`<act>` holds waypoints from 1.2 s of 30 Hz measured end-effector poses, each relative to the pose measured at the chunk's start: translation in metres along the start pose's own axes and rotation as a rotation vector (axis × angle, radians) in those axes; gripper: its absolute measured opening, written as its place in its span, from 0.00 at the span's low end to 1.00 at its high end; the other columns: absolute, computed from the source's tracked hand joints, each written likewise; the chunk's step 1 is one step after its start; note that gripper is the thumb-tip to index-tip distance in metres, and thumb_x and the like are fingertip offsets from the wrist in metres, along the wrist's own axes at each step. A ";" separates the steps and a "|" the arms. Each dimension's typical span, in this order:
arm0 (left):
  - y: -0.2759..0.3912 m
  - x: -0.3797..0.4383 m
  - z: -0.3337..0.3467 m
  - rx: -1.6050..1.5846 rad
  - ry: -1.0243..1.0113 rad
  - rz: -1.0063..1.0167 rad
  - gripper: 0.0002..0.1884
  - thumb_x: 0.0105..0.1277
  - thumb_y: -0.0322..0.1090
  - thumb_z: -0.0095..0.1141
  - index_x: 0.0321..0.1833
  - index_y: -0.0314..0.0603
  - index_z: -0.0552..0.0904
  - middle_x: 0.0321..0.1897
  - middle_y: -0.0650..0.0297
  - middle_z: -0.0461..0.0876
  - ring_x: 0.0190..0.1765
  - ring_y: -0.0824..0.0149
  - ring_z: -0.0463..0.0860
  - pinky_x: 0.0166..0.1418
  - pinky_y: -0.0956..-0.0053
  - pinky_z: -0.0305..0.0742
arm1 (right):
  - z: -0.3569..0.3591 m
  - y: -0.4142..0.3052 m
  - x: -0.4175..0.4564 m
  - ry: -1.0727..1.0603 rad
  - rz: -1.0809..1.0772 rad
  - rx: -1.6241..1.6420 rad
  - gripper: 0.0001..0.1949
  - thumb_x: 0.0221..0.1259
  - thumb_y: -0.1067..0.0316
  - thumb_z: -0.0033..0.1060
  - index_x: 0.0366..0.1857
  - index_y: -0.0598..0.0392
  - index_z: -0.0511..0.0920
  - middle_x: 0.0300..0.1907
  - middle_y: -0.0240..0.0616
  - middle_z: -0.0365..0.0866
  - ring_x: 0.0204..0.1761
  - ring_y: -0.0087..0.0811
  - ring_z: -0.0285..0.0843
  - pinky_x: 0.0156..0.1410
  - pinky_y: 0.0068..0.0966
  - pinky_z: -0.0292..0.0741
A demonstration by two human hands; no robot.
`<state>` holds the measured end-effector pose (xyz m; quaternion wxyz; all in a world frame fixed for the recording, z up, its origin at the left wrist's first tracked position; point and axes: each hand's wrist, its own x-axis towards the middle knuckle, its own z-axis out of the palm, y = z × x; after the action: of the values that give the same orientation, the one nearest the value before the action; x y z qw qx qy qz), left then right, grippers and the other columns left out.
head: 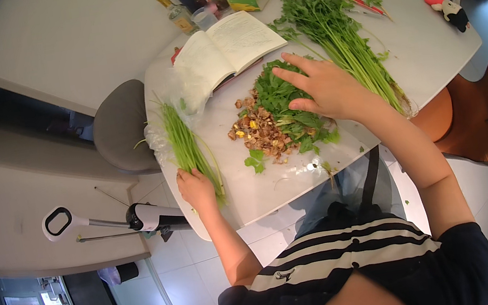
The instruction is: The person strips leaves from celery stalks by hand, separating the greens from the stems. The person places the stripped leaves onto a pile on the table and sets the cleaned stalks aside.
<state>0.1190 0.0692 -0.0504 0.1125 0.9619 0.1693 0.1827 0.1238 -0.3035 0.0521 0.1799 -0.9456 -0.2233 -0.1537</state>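
My left hand [197, 189] is at the table's left edge, its fingers over the near end of a bunch of trimmed green celery-like stems [182, 138]. My right hand [327, 91], fingers spread, is over a pile of plucked green leaves [279, 84] and holds nothing; whether it touches them is hard to tell. Brown shell-like scraps [265, 137] with a few yellow bits lie against the leaves. To the right of that hand, a larger leafy bunch with roots [346, 45] lies across the table.
An open book [247, 39] lies behind the leaf pile, beside a clear plastic bag [188, 89]. Bottles [179, 16] stand at the back. Red pens [364, 4] and a plush toy [449, 10] lie rightward. Chairs [123, 128] and a stick vacuum [149, 218] surround the table [428, 46].
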 end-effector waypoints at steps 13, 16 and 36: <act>0.107 -0.098 -0.022 -0.392 -0.063 0.878 0.27 0.58 0.37 0.65 0.62 0.46 0.76 0.64 0.44 0.68 0.67 0.44 0.67 0.69 0.47 0.60 | -0.013 0.053 -0.121 0.667 0.505 0.249 0.19 0.68 0.64 0.55 0.61 0.56 0.71 0.58 0.45 0.72 0.56 0.41 0.73 0.62 0.33 0.71; 0.127 -0.144 -0.007 -0.451 -0.207 1.348 0.32 0.51 0.44 0.72 0.63 0.60 0.77 0.65 0.60 0.72 0.68 0.54 0.69 0.69 0.47 0.61 | -0.012 0.058 -0.140 0.691 0.532 0.220 0.16 0.68 0.68 0.55 0.58 0.57 0.73 0.55 0.43 0.73 0.52 0.36 0.74 0.58 0.31 0.72; 0.148 -0.103 0.012 -0.234 -0.053 1.182 0.18 0.57 0.28 0.55 0.53 0.49 0.82 0.56 0.58 0.77 0.60 0.56 0.75 0.69 0.52 0.62 | 0.018 0.058 -0.152 0.380 0.633 -0.141 0.12 0.51 0.69 0.69 0.34 0.59 0.75 0.33 0.47 0.74 0.40 0.48 0.73 0.44 0.40 0.71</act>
<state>0.0752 -0.1060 -0.0529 0.1010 0.8785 -0.4183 0.2076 0.0255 -0.4005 -0.0361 0.1913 -0.9325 0.1286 -0.2781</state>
